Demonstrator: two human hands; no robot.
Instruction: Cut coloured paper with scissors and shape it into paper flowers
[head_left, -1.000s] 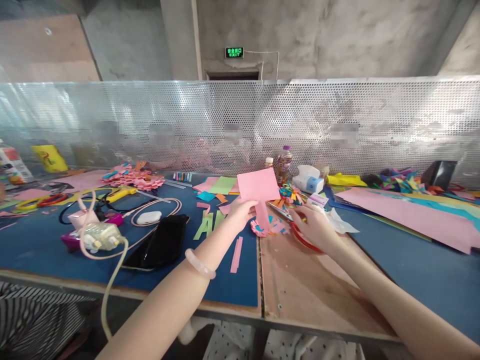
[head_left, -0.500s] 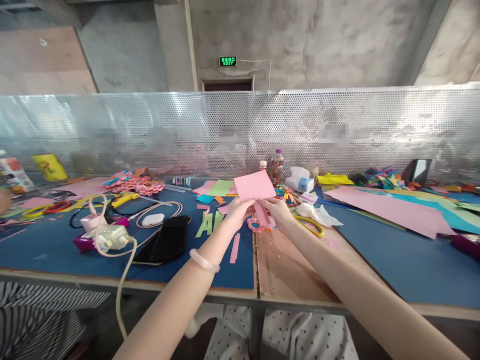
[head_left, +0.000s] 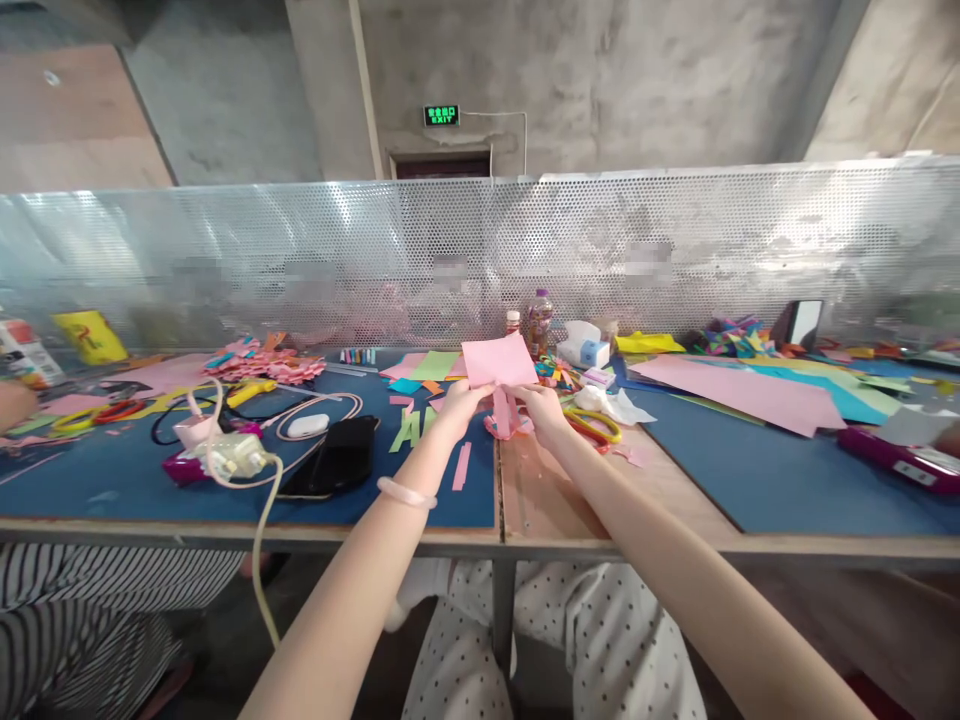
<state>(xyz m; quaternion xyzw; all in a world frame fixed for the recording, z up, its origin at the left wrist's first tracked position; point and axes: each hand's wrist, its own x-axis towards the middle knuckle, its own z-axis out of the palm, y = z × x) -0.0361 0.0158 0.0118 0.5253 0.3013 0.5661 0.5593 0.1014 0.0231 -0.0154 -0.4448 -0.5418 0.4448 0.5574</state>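
- Two hands meet over the middle of the table (head_left: 420, 505): the left hand (head_left: 459, 403) pinches the lower edge of a flat, matte pink paper sheet (head_left: 496, 360), which stands tilted up above the fingers.
- At 3 o'clock of it, touching, the right hand (head_left: 541, 408) closes its fingertips on a narrow pink strip (head_left: 501, 412) hanging from the sheet.
- Just below the strip sits a small frilly pink paper flower (head_left: 504, 430) on the bare wooden board.
- At 3 o'clock of the right hand lie scissors (head_left: 596, 425) with looped yellow handles, beside crumpled white tissue.
- At 9 o'clock, on the blue mat, lie green paper letters (head_left: 409, 430), a loose pink strip, a glossy black phone (head_left: 334, 455) and a white charger (head_left: 232, 455) with a thick cream cable.
- At 12 o'clock stands a clear plastic bottle (head_left: 538, 322) against a perforated metal screen (head_left: 675, 250).
- At 2 o'clock spread large pink and blue paper sheets.
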